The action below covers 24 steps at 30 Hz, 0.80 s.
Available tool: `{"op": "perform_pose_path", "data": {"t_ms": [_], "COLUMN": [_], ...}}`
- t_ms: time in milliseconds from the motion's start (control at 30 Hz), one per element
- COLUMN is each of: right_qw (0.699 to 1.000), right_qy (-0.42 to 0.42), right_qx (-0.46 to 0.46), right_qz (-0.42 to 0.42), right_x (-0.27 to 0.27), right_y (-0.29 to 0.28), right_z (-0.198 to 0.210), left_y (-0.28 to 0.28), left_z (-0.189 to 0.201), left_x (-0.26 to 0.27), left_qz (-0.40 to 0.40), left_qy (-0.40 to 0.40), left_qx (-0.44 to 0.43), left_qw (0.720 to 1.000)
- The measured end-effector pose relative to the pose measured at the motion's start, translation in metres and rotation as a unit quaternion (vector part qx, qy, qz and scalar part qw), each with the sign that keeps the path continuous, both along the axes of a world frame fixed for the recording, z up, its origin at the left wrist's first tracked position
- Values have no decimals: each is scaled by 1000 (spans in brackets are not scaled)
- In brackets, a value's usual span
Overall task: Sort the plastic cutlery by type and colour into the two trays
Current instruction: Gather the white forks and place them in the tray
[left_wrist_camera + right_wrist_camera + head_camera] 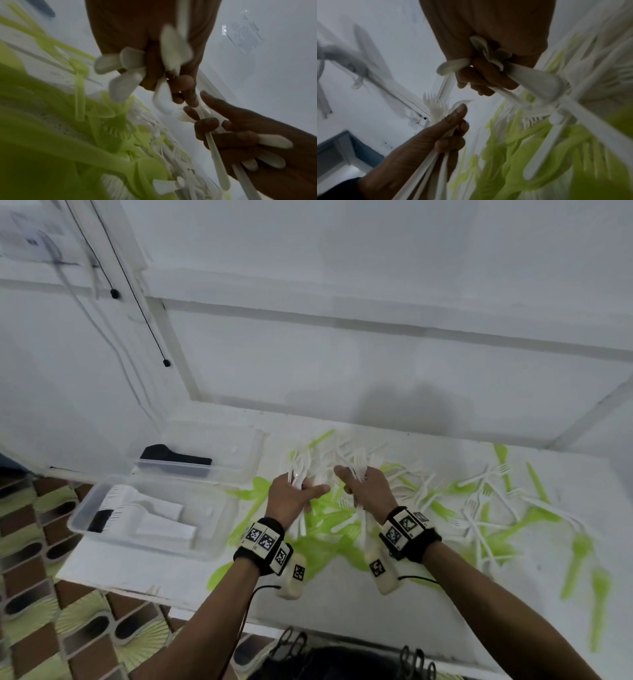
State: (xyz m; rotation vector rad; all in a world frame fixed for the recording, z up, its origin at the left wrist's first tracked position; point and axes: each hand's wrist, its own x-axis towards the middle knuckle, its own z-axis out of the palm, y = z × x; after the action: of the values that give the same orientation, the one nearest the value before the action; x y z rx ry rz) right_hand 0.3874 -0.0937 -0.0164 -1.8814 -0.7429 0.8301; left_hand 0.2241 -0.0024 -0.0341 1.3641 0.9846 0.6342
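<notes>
A bundle of white forks [299, 470] is clasped in the left hand [289, 496]; white cutlery [358, 470] is clasped in the right hand [368, 489]. Both grips are held above the mixed pile [445, 508] on the worktop [342, 594], right of the two trays [150, 546]

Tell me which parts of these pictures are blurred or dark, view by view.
Head view: bright; green cutlery at the right edge smears. Left wrist view: dim; near green cutlery is a blur, white pieces in the left hand streak. Right wrist view: dim; lower right blurs.
</notes>
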Motion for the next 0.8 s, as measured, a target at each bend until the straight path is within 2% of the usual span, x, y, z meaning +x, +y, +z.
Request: {"op": "perform_pose_path", "data": {"t_ms": [233, 333, 433, 600, 800], "right_qw": [996, 994, 995, 998, 996], "right_qy": [76, 102, 86, 14, 44], "right_qx": [-24, -9, 24, 14, 27], "right_qz": [-39, -33, -43, -63, -77], "right_x": [-8, 0, 6, 9, 15], "right_y": [-2, -6, -10, -17, -34], "right_z": [-1, -1, 1, 6, 4], "left_y": [-12, -13, -14, -23, -33], "left_z": [1, 5, 6, 7, 6], "left_x": [6, 7, 10, 17, 26], "left_qz": [-122, -147, -136, -140, -195], "left_qy": [28, 34, 23, 70, 3], "left_qx": [55, 62, 32, 47, -14], "left_qw": [991, 987, 990, 987, 981]}}
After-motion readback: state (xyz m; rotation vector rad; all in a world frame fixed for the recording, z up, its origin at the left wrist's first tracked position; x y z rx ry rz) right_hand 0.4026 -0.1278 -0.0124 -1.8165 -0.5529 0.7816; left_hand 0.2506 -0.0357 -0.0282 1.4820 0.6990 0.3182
